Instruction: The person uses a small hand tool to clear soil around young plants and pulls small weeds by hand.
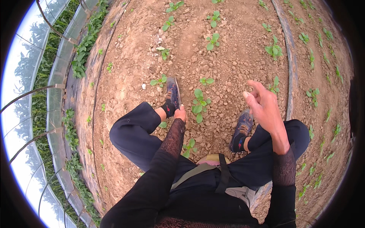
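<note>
My left hand (pixel 180 114) is low beside the left shoe (pixel 172 91), seen mostly from the back of the wrist. Its fingers look curled, but their inner side is hidden, so I cannot tell whether they hold anything. My right hand (pixel 263 107) hangs above the soil over the right shoe (pixel 242 128), thumb and forefinger apart with nothing between them, the other fingers bent. Between the feet grow leafy seedlings (pixel 199 104), with a smaller seedling (pixel 206 81) just beyond. Another seedling (pixel 274 85) stands past my right hand.
Rows of seedlings (pixel 273 50) run ahead through cloddy brown soil (pixel 236 68). A grey hose or folded film strip (pixel 291 62) lies along the right, and a thin dark line (pixel 99 74) along the left. Clear plastic greenhouse sheeting (pixel 57 114) with curved poles (pixel 31 92) borders the far left.
</note>
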### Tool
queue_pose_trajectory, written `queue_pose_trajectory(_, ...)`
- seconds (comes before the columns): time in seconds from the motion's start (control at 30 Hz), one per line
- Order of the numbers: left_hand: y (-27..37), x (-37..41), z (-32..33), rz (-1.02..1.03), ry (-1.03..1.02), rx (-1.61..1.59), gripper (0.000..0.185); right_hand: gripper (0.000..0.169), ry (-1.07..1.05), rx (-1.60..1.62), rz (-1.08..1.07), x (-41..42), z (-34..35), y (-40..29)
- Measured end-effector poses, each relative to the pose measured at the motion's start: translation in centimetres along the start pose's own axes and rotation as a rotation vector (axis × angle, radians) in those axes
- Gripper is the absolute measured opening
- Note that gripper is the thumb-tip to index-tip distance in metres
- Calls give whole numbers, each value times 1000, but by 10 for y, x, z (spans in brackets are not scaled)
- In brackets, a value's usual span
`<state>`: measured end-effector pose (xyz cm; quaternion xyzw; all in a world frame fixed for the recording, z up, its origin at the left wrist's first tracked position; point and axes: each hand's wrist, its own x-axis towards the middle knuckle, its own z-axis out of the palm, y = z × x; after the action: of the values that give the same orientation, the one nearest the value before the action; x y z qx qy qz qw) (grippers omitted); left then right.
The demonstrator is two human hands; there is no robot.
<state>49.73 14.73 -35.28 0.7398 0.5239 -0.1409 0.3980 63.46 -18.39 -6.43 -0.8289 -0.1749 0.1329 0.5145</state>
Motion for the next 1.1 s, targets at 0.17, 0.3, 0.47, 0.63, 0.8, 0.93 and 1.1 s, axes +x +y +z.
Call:
queue_pose_trajectory(0.17,12,-43,3,-45,18,-29,67,37,37,-7,-31,-3,-3,13)
queue_pose_trajectory(0.3,-24,-43,4,32,111,118,66,39,5,51,-24,-6,-3,12)
queue_pose_trajectory(0.47,-54,-59,6,-172,35,106,65,39,-17,83,-7,-9,-7,3)
queue_pose_trajectory(0.63,-16,-128,1,-130,109,155,63,39,0,75,-3,-14,-18,2)
queue_pose_trajectory(0.8,-9,-153,0,-59,137,150,67,38,19,67,-45,-17,-21,-1)
queue_pose_trajectory(0.93,0,-135,12,96,220,176,65,37,9,77,-48,-17,-20,1)
queue_pose_trajectory(1.1,3,-78,18,149,213,-16,59,37,6,75,-64,-14,-18,6)
